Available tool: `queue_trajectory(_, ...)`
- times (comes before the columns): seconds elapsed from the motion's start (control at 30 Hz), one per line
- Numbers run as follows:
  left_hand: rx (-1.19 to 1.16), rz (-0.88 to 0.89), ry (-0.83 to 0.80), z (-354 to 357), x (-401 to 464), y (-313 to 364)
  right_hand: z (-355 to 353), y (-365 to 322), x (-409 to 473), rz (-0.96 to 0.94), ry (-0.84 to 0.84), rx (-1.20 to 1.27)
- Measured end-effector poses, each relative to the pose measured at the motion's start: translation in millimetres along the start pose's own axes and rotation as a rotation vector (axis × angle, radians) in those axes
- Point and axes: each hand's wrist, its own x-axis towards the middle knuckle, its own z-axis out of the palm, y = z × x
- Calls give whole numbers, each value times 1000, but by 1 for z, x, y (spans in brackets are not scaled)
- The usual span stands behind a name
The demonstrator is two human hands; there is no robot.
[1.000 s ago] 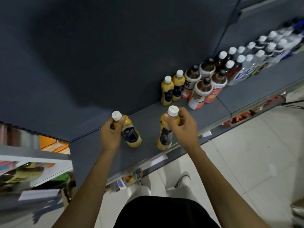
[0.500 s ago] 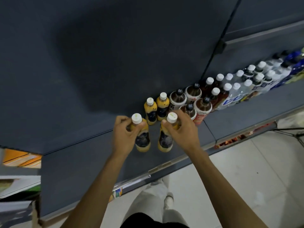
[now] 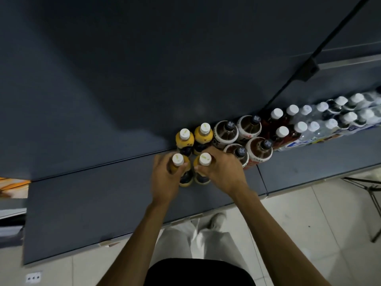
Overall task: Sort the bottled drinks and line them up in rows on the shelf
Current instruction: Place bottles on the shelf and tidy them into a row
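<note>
Two yellow bottles with white caps stand upright on the dark shelf (image 3: 103, 203), right in front of two more of the same kind (image 3: 185, 139) (image 3: 203, 135) at the back. My left hand (image 3: 165, 178) grips the left front yellow bottle (image 3: 178, 162) round its shoulder. My right hand (image 3: 222, 170) grips the right front yellow bottle (image 3: 204, 161) near its neck. To the right stand several brown tea bottles with dark caps (image 3: 226, 133), then red drinks with white caps (image 3: 282, 133), then clear bottles (image 3: 313, 129) running to the far right.
The shelf's back panel (image 3: 123, 69) rises dark behind the bottles. Left of my hands the shelf surface is bare. A seam (image 3: 261, 176) divides the shelf boards right of my right hand. Tiled floor (image 3: 309, 223) and my legs lie below the shelf edge.
Both hands have carried their yellow bottles back and right along the shelf, and they now stand directly in front of the two yellow bottles at the back.
</note>
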Motion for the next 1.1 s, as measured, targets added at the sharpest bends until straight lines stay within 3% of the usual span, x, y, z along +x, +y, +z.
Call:
queue_trajectory(0.2, 52, -20, -35, 18, 10, -6, 10, 6, 19, -11, 50, -42)
queue_trajectory(0.3, 52, -9, -95, 27, 16, -3, 10, 21, 31, -62, 108, -197)
queue_trajectory(0.57, 39, 7, -60, 40, 24, 12, 9, 29, 53, -78, 3, -263)
queue_trajectory(0.77, 137, -21, -41, 40, 29, 14, 9, 27, 57, -44, 23, -253)
queue_trajectory(1.1, 126, -32, -153, 33, 39, 4, 8, 20, 62, -36, -43, -243)
